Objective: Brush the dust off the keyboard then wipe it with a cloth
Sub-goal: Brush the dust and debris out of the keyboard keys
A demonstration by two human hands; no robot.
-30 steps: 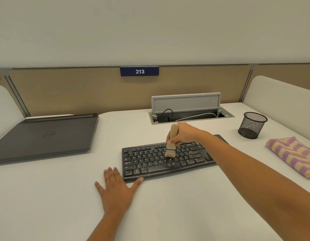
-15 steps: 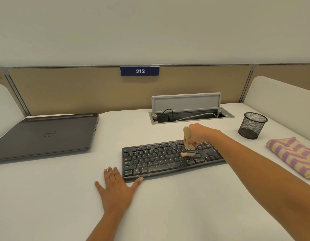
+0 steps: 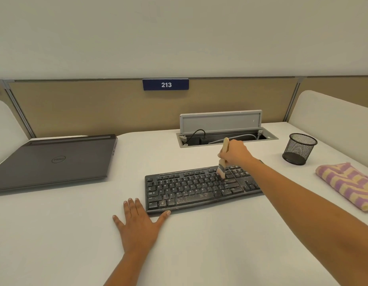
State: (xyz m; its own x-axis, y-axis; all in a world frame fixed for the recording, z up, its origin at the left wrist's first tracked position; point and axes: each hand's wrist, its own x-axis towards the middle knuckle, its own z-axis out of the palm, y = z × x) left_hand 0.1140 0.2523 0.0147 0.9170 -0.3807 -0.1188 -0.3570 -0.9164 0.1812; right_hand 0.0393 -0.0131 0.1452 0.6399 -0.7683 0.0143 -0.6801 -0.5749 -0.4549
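- Gripping the light brush [image 3: 222,162] by its wooden handle, the right hand [image 3: 234,153] sets soft bristles on the keyboard's [image 3: 199,187] upper right keys.
- Left hand [image 3: 138,223] lies flat, fingers spread, thumb touching the stiff keyboard's front edge.
- Soft cloth [image 3: 348,183] waits at right.

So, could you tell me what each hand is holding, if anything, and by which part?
The right hand grips the brush low on its wooden handle, bristles on the keyboard. The left hand holds nothing; it rests flat on the desk.
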